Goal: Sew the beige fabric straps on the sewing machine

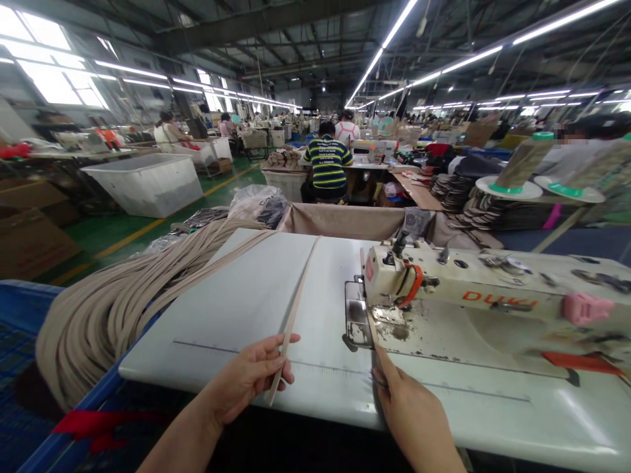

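Between the thumb and fingers of my left hand (249, 373) is a narrow beige fabric strip (299, 292); its free end hangs at the table's front edge and its length runs away across the white tabletop. My right hand (414, 408) is closed at the front of the sewing machine (444, 279), on a second beige strip (371, 327) that runs back past the metal plate beside the needle area. A small dark metal piece shows at my right fingers, too hidden to name. A printed ruler line (320, 368) crosses the table near both hands.
A thick bundle of beige strips (98, 315) spills over a blue crate (24, 315) on the left. Thread cones (525, 161) stand at right. Behind the table is a cloth-lined bin (340, 220). A co-worker in a striped shirt (327, 164) sits ahead.
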`<state>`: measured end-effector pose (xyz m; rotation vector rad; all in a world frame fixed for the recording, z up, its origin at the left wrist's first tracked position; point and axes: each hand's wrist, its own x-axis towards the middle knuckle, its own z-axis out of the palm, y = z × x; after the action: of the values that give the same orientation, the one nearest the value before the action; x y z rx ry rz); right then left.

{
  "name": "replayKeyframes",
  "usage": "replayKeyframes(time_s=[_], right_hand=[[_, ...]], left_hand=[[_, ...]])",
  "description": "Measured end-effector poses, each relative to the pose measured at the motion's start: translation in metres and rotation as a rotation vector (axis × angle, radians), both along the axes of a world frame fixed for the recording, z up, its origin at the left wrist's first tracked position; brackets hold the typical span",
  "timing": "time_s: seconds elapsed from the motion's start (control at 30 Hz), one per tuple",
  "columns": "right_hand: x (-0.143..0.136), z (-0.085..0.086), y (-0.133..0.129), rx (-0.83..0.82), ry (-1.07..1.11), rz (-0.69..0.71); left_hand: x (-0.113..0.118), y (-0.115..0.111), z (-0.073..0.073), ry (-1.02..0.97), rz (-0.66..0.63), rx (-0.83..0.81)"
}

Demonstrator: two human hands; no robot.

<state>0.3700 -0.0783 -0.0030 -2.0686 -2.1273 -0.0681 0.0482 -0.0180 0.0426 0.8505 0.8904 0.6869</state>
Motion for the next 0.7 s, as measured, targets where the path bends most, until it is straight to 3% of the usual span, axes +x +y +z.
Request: replayKeyframes(time_s=[0.27, 0.47, 0.57, 0.7], right_hand=[[-0.002, 0.004, 0.005, -0.057, -0.045, -0.021], [-0.002, 0.001, 0.005, -0.042, -0.023, -0.027], [-0.002, 0.0, 0.005, -0.046, -0.011, -0.026], [-0.002, -0.003, 0.003, -0.04, 0.018, -0.023]], left_hand=[[-0.035, 0.006, 0.048, -0.018, 0.14, 0.151], [-0.042, 0.015, 0.087, -0.058, 0.258, 0.22], [-0.042, 0.02, 0.099, -0.071, 0.304, 0.265], [-0.04, 0.02, 0.102, -0.072, 0.308, 0.291]])
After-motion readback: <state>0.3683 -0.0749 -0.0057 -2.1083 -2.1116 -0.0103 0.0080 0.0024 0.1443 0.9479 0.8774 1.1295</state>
